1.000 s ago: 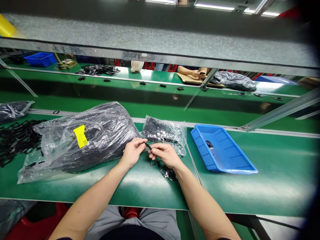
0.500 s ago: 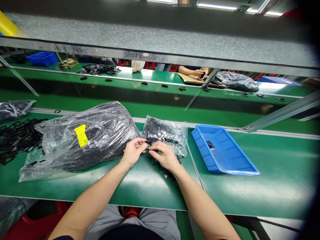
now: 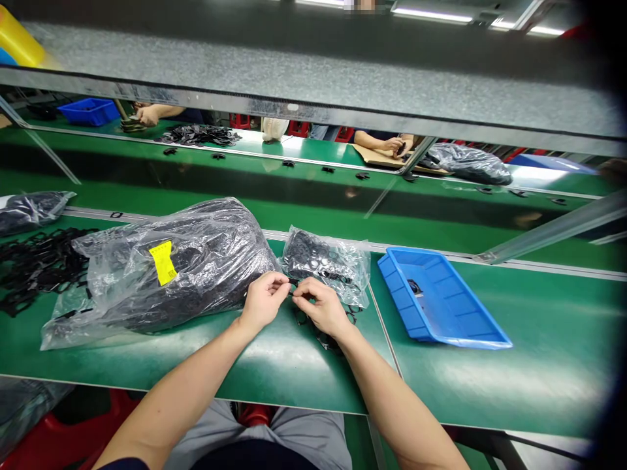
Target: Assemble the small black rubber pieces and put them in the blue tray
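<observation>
Between my hands is a small black plastic part, mostly covered by the fingers. My left hand pinches it from the left with thumb and fingertips. From the right, my right hand grips the same piece, fingers bent and closed. Behind my right hand lies a small clear bag of black ring-like parts. Loose black parts rest on the table under that hand, partly hidden. A large clear bag full of dark pieces, with a yellow label, lies beside my left hand.
A blue bin with a small black item inside stands at right on the green table. Black frames are heaped at far left. Small black parts line the far belt edge. Co-workers' hands show beyond, below the overhead shelf.
My hands keep their pinch on the black part, with only slight finger movement. A co-worker's arm has appeared at the far left bench. The whole view has shifted slightly.
</observation>
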{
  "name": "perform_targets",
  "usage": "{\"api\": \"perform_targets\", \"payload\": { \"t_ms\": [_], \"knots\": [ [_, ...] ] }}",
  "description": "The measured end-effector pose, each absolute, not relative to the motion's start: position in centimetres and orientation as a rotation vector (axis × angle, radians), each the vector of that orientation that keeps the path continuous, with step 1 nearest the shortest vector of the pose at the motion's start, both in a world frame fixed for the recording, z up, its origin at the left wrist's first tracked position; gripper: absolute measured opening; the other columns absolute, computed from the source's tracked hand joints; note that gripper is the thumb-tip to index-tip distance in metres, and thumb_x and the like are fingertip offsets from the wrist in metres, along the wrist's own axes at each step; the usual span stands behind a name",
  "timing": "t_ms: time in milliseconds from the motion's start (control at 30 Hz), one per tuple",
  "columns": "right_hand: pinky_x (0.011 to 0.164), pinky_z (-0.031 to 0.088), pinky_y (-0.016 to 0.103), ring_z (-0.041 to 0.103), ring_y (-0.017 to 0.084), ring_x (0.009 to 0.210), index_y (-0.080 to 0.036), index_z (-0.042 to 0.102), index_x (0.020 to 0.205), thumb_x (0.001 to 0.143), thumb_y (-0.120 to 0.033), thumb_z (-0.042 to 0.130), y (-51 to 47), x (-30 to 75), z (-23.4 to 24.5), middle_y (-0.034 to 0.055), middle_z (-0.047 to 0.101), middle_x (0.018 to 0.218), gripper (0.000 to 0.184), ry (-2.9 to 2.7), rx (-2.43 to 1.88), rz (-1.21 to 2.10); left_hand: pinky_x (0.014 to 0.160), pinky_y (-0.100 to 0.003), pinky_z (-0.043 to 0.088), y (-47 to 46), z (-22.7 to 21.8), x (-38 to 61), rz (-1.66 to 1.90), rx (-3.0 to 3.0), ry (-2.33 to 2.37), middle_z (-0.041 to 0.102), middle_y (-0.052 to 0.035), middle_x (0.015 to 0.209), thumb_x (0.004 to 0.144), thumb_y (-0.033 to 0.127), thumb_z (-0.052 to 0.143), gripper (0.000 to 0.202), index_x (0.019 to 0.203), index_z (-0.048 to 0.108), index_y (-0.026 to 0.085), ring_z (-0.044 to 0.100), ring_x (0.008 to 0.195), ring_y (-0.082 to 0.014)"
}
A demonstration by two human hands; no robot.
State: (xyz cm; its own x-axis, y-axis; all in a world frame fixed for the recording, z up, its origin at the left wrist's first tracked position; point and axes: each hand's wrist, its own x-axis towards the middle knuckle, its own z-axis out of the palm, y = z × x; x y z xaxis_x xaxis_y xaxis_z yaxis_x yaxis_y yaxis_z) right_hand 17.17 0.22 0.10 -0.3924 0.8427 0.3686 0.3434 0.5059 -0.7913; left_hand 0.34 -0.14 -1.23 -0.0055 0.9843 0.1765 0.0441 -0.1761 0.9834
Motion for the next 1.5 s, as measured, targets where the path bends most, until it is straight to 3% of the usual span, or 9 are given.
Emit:
{"api": "perform_targets", "payload": {
  "t_ms": [300, 533, 867, 1167, 1333, 1500],
  "knots": [
    [0.061, 0.046, 0.028, 0.057, 0.016, 0.066, -0.022, 0.057, 0.083, 0.077, -0.036, 0.066, 0.2, 16.7, -1.2, 0.0007, 0.06, 0.076, 0.018, -1.637, -1.168, 1.165, 0.061, -0.023, 0.05, 0.0, -1.4, 0.3, 1.283, 1.257, 1.259, 0.067, -0.0025, 0.071, 0.074, 0.023, 0.062, 0.006, 0.074, 0.062, 0.017, 0.064, 0.064, -0.0139],
    [0.061, 0.046, 0.028, 0.057, 0.016, 0.067, -0.022, 0.058, 0.08, 0.078, -0.03, 0.062, 0.1, 16.6, -1.3, 0.0011, 0.061, 0.076, 0.009, -1.731, -1.191, 1.025, 0.062, -0.022, 0.05, -0.1, -1.3, 0.3, 1.287, 1.338, 1.292, 0.067, -0.0016, 0.073, 0.072, 0.023, 0.064, 0.007, 0.077, 0.064, 0.018, 0.064, 0.066, -0.0139],
    [0.054, 0.046, 0.027, 0.057, 0.017, 0.059, -0.022, 0.061, 0.078, 0.073, -0.022, 0.058, -0.8, 15.2, -1.2, 0.0013, 0.062, 0.068, 0.006, -1.623, -1.306, 0.939, 0.057, -0.024, 0.049, -0.1, -1.7, 0.4, 1.254, 1.315, 1.395, 0.065, 0.0003, 0.061, 0.067, 0.018, 0.06, 0.001, 0.068, 0.061, 0.019, 0.064, 0.058, -0.015],
    [0.064, 0.052, 0.032, 0.063, 0.02, 0.067, -0.022, 0.066, 0.086, 0.078, -0.024, 0.058, -1.2, 15.0, -1.5, 0.0044, 0.068, 0.08, 0.011, -1.616, -1.269, 0.894, 0.053, -0.024, 0.05, 0.0, -1.9, 0.3, 1.268, 1.174, 1.323, 0.06, 0.0038, 0.055, 0.064, 0.015, 0.059, 0.004, 0.066, 0.056, 0.019, 0.064, 0.053, -0.0149],
    [0.065, 0.053, 0.032, 0.064, 0.019, 0.068, -0.022, 0.065, 0.086, 0.081, -0.025, 0.058, -1.0, 15.1, -1.8, 0.0044, 0.068, 0.082, 0.009, -1.584, -1.235, 0.927, 0.056, -0.023, 0.051, 0.0, -1.7, 0.3, 1.302, 1.16, 1.254, 0.061, 0.0026, 0.061, 0.069, 0.016, 0.059, 0.004, 0.071, 0.056, 0.017, 0.064, 0.056, -0.0132],
    [0.069, 0.055, 0.031, 0.066, 0.019, 0.075, -0.021, 0.061, 0.085, 0.081, -0.031, 0.06, -0.6, 15.2, -2.2, 0.0058, 0.069, 0.091, 0.01, -1.452, -1.154, 0.979, 0.062, -0.025, 0.055, 0.0, -1.5, 1.0, 1.372, 1.017, 1.086, 0.063, 0.0001, 0.076, 0.071, 0.022, 0.068, 0.024, 0.091, 0.056, 0.016, 0.064, 0.065, -0.0119]
  ]
}}
